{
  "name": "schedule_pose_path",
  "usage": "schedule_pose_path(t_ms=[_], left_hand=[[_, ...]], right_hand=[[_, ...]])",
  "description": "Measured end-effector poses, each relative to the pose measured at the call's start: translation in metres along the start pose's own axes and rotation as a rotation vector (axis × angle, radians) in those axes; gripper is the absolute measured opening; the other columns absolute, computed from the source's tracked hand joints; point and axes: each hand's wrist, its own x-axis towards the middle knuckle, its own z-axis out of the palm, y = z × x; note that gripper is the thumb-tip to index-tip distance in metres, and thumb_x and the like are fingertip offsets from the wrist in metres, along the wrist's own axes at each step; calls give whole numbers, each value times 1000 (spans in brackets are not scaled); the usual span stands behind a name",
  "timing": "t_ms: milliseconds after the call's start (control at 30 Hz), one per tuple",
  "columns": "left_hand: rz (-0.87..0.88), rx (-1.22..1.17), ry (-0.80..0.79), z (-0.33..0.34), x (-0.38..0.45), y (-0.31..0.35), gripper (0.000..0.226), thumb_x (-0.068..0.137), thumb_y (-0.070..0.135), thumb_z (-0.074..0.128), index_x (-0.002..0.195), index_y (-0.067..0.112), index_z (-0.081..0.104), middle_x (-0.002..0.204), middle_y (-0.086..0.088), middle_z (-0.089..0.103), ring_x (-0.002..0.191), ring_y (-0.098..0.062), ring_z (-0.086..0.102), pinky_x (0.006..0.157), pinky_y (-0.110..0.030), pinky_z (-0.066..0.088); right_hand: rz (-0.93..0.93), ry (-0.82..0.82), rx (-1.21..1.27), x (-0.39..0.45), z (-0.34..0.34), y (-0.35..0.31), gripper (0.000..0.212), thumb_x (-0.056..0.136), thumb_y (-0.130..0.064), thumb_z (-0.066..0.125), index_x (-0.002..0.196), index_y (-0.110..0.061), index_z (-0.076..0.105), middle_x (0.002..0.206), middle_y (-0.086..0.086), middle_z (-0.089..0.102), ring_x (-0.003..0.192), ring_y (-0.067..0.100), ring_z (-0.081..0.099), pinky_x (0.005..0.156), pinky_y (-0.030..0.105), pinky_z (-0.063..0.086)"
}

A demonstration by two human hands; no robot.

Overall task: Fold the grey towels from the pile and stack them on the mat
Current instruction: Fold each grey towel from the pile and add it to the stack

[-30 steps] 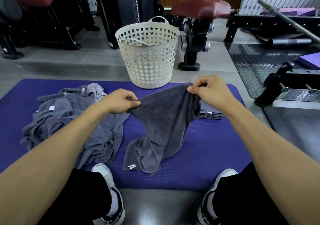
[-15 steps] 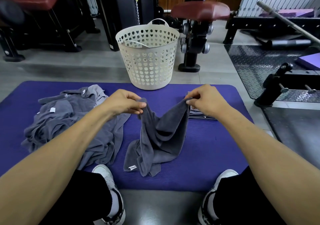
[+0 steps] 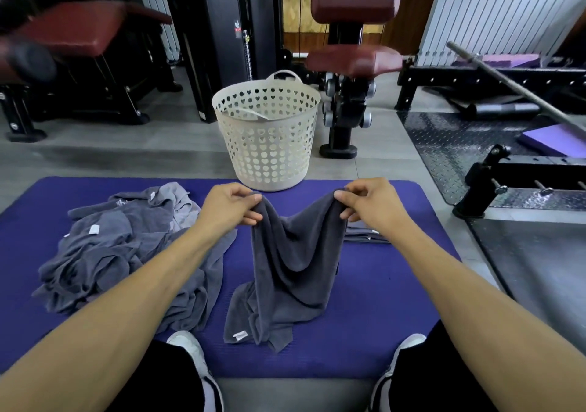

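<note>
A dark grey towel [image 3: 291, 272] hangs between my hands above the purple mat [image 3: 380, 300], its lower end bunched on the mat with a white label showing. My left hand [image 3: 230, 207] pinches its top left edge. My right hand [image 3: 369, 201] pinches the top right edge. The towel sags in a dip between the two hands. A loose pile of grey towels [image 3: 126, 250] lies on the mat to the left. A folded grey towel [image 3: 364, 235] lies flat on the mat, partly hidden behind my right wrist.
A white perforated basket [image 3: 268, 145] stands just past the mat's far edge. Gym machines with red pads stand behind it. A black metal plate and frame [image 3: 494, 177] lie to the right. My two shoes [image 3: 190, 354] rest at the mat's near edge.
Both hands have shifted along the towel's top edge, first closing in, then spreading a little. The towel sags between them instead of hanging stretched.
</note>
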Motion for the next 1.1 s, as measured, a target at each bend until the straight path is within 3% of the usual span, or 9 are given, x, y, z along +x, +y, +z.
schedule_pose_path(t_ms=[133,233,333,500,567,700,800,867,1100], left_hand=[[72,-29,55,-17,0,28,9,92,7,67,86,3,61,60,-7,68,51,-15,67,52,-24,58],[190,-10,79,-33,-5,64,11,95,5,62,85,6,57,67,-10,66,56,-19,68,51,-25,56],[323,5,119,-51,-13,111,15,96,5,60,83,9,54,77,-15,67,63,-20,70,59,-28,59],[537,44,196,-86,-40,216,13,96,11,61,83,13,58,88,-13,70,77,-19,73,77,-37,61],[630,45,228,-100,-54,263,13,95,14,61,83,16,58,91,-12,69,83,-21,73,81,-40,61],[867,-56,467,-123,-84,342,16,97,19,59,83,24,55,89,-3,64,88,-23,66,84,-38,57],[929,-23,534,-129,-97,369,9,98,18,56,89,16,54,83,4,59,84,-20,59,76,-28,48],[906,63,567,-132,-100,375,9,98,16,56,90,13,55,81,8,54,84,-17,54,73,-25,39],[949,-83,596,-149,-94,401,9,99,16,55,91,15,52,83,8,54,87,-17,56,74,-21,40]], right_hand=[[2,148,105,-3,-18,-25,13,91,-16,70,87,-3,70,61,9,66,52,17,66,53,26,57],[-54,225,113,-6,-34,-63,14,92,-14,68,83,-4,69,58,7,65,48,13,65,57,34,60],[-164,314,119,-14,-52,-116,23,93,-14,65,80,4,66,63,12,66,54,16,69,66,46,61],[-308,503,94,-33,-91,-220,28,91,-30,63,67,-16,65,75,9,69,76,27,70,74,49,59],[-380,551,118,-43,-108,-264,28,90,-32,63,67,-16,65,76,7,70,78,26,70,76,51,58],[-582,712,181,-74,-133,-338,25,96,-28,59,79,-10,65,82,2,69,83,20,67,82,38,55],[-690,791,164,-90,-141,-360,20,98,-28,58,97,-11,68,90,0,63,86,16,53,73,18,34],[-661,770,96,-92,-146,-364,20,98,-26,57,97,-10,68,88,1,59,83,17,49,65,17,27],[-727,835,119,-84,-160,-381,17,98,-23,57,100,-9,68,89,-1,59,87,15,47,69,15,28]])
